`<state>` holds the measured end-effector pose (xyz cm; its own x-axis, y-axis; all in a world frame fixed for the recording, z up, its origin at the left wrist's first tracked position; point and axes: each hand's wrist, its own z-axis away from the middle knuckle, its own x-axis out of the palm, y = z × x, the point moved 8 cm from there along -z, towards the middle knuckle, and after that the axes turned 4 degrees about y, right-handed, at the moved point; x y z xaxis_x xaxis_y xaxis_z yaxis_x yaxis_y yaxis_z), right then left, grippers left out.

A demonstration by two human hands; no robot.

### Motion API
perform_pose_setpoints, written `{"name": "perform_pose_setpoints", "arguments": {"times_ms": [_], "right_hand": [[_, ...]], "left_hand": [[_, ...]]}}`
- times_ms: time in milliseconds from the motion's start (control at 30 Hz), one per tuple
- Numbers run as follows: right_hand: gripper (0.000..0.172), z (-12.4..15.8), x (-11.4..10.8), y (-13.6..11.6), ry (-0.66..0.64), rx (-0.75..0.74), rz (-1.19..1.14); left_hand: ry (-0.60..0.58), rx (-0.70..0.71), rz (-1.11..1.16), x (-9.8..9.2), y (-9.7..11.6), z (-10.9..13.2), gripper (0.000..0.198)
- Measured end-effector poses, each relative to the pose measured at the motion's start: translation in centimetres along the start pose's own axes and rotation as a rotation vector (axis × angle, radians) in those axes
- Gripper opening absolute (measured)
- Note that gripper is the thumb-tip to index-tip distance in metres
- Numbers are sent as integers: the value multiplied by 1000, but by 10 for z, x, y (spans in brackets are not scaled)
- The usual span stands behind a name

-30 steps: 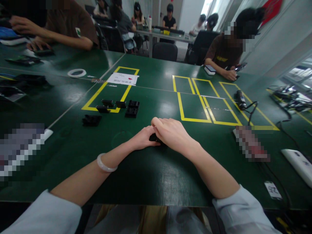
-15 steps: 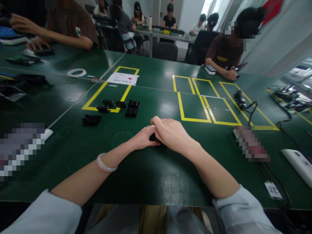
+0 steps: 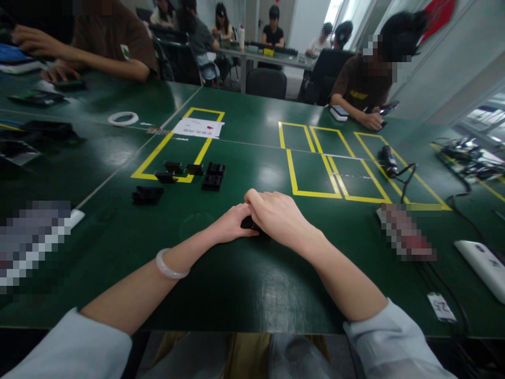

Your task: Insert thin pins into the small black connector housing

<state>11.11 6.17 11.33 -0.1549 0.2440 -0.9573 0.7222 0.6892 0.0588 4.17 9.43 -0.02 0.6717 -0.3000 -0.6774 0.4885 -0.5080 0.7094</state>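
Both my hands meet over a small black part at the middle of the green table. My left hand is closed around its left side, thumb along the near edge. From above, my right hand covers most of the part, its fingers bent over it and touching my left fingers. The part's shape is mostly hidden. Beyond my left hand stand several small black plates, a black slotted block and a dark piece.
Yellow tape rectangles mark the table. A paper sheet and a white tape roll lie farther back. To the right are a corded black device, a white power bank-like object and cables. Other people sit around the table.
The view has shifted very slightly. My hands keep the same hold on the black part, with no clear movement.
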Motion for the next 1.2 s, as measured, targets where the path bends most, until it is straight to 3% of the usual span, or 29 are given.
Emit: {"name": "perform_pose_setpoints", "arguments": {"times_ms": [300, 633, 800, 1033, 1200], "right_hand": [[24, 0, 0, 0, -6, -1, -5], [19, -1, 0, 0, -17, 12, -17], [24, -1, 0, 1, 5, -12, 0], [21, -1, -2, -1, -11, -5, -38], [19, 0, -2, -2, -3, 1, -57]], "left_hand": [[1, 15, -4, 1, -2, 0, 39], [15, -11, -10, -1, -1, 0, 49], [-8, 13, 17, 1, -1, 0, 34], [36, -10, 6, -2, -1, 0, 50], [19, -6, -3, 0, 0, 0, 43]]}}
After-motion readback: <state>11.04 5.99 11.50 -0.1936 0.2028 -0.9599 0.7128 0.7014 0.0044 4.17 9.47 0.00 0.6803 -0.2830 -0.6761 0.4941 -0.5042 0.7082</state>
